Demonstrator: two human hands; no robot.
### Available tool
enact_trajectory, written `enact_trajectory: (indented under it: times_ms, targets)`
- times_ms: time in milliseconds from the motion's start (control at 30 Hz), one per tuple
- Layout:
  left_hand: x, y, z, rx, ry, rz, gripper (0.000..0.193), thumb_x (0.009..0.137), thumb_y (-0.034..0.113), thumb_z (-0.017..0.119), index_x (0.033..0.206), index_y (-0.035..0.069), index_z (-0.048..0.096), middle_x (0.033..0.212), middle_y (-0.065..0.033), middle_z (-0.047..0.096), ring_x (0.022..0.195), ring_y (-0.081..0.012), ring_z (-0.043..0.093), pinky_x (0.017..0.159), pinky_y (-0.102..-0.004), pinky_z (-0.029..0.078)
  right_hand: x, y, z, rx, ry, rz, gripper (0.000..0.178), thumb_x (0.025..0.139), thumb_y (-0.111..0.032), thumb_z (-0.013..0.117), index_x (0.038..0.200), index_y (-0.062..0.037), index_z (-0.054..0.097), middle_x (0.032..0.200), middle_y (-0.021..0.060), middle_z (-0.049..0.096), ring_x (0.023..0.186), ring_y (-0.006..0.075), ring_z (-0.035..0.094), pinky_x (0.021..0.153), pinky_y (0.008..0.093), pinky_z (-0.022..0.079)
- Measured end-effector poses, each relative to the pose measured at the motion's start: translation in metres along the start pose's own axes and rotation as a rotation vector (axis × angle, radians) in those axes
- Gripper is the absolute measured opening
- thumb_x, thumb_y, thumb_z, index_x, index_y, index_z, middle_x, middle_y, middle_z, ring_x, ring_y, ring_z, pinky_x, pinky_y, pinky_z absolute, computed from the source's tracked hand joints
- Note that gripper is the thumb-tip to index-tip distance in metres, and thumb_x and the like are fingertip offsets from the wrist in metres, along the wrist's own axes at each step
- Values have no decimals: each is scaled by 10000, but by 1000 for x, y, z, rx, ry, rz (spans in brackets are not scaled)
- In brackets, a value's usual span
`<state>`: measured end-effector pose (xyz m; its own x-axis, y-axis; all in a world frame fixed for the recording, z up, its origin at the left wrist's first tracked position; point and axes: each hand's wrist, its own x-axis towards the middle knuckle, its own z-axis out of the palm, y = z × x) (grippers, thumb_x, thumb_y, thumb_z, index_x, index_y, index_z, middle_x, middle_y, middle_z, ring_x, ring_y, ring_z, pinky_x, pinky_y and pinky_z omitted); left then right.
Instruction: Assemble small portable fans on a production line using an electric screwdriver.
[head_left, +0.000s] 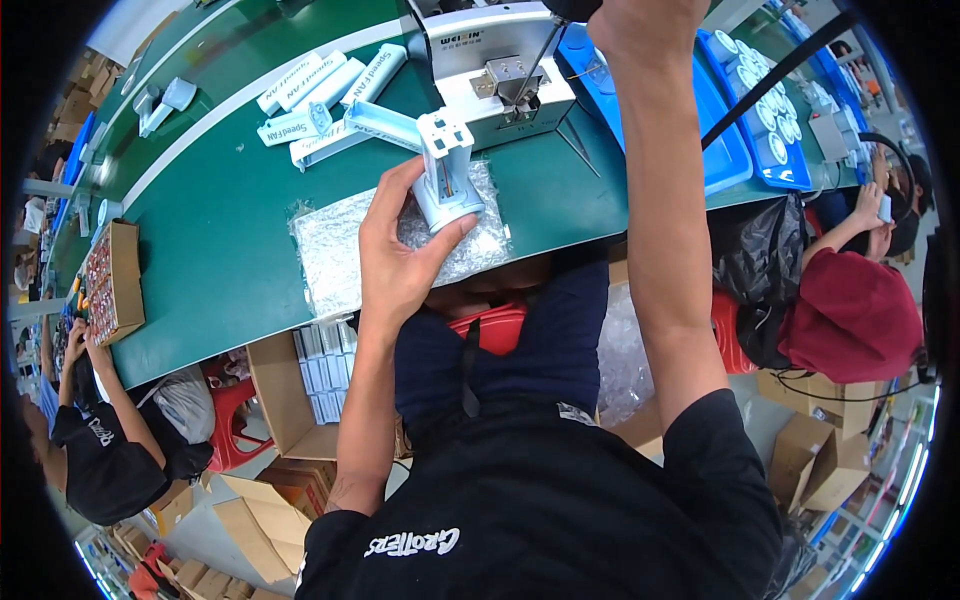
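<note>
In my left hand [400, 235] is a pale blue-white plastic housing [448, 195], upright on a round base, with a square top and an open front. My fingers and thumb close round its lower part, above a bubble-wrap mat [335, 255]. Farther up, my right hand [645, 20] is partly cut off by the frame's upper edge. It is closed round a black screwdriver [575, 8], whose thin bit slants down to the front of a white screw feeder [475, 55]. Whether a screw sits on the tip is too small to tell.
Several white housings [325, 80] lie left of the feeder. Tweezers [578, 145] rest by it. Blue trays [725, 160] stand at the right, one with white round parts [765, 100]. A carton [280, 390] of white parts is below the table. Co-workers sit on both sides.
</note>
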<state>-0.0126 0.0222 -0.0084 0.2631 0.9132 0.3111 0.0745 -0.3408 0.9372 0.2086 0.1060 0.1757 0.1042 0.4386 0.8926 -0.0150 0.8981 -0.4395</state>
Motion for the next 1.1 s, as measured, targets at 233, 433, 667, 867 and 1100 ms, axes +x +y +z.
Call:
enact_trajectory:
  times_ms: [233, 433, 667, 867, 1100]
  targets:
    - [5, 7, 7, 37, 41, 46, 617, 748, 82, 904, 1302, -26, 655, 1234, -151, 684, 1118, -266, 671, 987, -342, 504, -5, -51, 35, 1057, 466, 533, 599, 1074, -620, 468, 1252, -57, 570, 595, -15, 539, 416, 63, 505, 366, 217, 438]
    - [4, 3, 5, 53, 34, 69, 625, 763, 114, 910, 1313, -37, 655, 1229, -150, 684, 1121, -257, 671, 990, -339, 504, -22, -55, 44, 163, 165, 104, 709, 1078, -638, 410, 1367, 6, 473, 589, -19, 528, 405, 59, 503, 351, 212, 430]
    - [1, 2, 3, 35, 48, 51, 629, 760, 125, 916, 1312, -36, 660, 1231, -152, 686, 1120, -262, 675, 995, -343, 507, -35, -45, 62, 187, 177, 193, 701, 1084, -619, 419, 1373, 18, 464, 593, -13, 531, 414, 66, 509, 375, 222, 440]
    - [3, 1, 5, 56, 36, 74, 633, 757, 122, 918, 1318, -25, 663, 1242, -155, 687, 1117, -264, 682, 989, -349, 515, -47, -42, 66, 179, 187, 273, 695, 1088, -602, 427, 1378, 29, 456, 597, -8, 535, 421, 73, 514, 396, 230, 450]
    - [5, 3, 3, 42, 33, 80, 625, 753, 102, 916, 1315, -20, 670, 1236, -156, 691, 1115, -265, 687, 969, -354, 527, -59, -47, 74, 179, 222, 350, 688, 1093, -583, 436, 1383, 41, 447, 601, -2, 539, 429, 80, 520, 420, 240, 460]
